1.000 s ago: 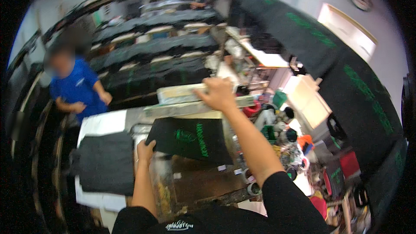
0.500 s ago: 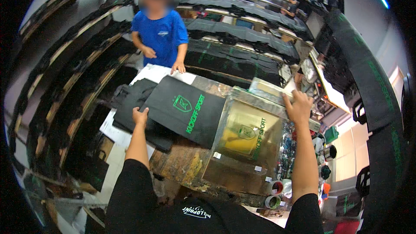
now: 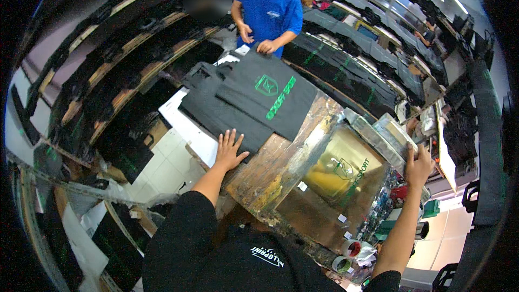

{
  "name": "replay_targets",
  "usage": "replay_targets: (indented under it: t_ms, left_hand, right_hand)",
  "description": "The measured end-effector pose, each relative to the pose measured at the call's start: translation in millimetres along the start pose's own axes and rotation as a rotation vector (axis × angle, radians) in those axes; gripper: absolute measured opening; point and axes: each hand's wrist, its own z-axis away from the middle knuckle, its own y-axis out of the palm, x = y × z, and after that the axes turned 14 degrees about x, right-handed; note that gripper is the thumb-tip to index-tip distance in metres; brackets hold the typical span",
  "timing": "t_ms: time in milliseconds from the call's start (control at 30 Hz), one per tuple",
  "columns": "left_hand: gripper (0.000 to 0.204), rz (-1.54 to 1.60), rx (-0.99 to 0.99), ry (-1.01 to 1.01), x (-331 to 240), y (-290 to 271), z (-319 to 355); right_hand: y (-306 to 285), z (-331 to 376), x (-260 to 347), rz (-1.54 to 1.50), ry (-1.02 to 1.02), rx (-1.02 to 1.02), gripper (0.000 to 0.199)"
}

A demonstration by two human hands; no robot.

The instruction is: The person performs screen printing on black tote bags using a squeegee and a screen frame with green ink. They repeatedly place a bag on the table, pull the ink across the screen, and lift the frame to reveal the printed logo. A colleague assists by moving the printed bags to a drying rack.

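Observation:
My left hand [image 3: 231, 150] lies flat, fingers spread, on the near end of a pile of black fabric bags [image 3: 208, 112]. Over that pile rests a black bag with a green printed crest and lettering [image 3: 294, 109]. A co-worker's hand [image 3: 266, 47] touches its far edge. At the right, my right hand [image 3: 419, 165] is closed at the far right corner of a screen-printing frame [image 3: 373, 141]; its fingertips are partly hidden. The frame's yellowish mesh [image 3: 327, 170] carries the same crest and lettering. Against the frame's far side lies a long pale block [image 3: 396, 131].
A paint-stained wooden table [image 3: 265, 176] lies under the frame. Small open ink pots [image 3: 351, 247] stand at its near right corner. A person in a blue shirt [image 3: 270, 13] stands across the table. Racks of black bags [image 3: 351, 75] surround the work area.
My left hand has let go of the printed bag and come down flat on the pile. The printed bag has shifted away from the frame onto the pile. The co-worker's hand now touches it.

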Motion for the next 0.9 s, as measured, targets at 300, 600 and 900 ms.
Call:
replay_targets:
  t_ms: [300, 600, 900]
  left_hand:
    - [0.06, -0.021, -0.007, -0.06, 0, 2, -4]
    - [0.042, -0.068, 0.106, 0.185, -58, -98, -64]
    - [0.111, 0.145, 0.393, 0.335, -260, 5, -19]
  right_hand:
    - [-1, -4, 2, -0.04, -0.06, -0.009, 0.052]
    - [6, -29, -23, 0.055, 0.003, 0.057, 0.058]
    - [-3, -36, -18, 0.052, 0.008, 0.122, 0.059]
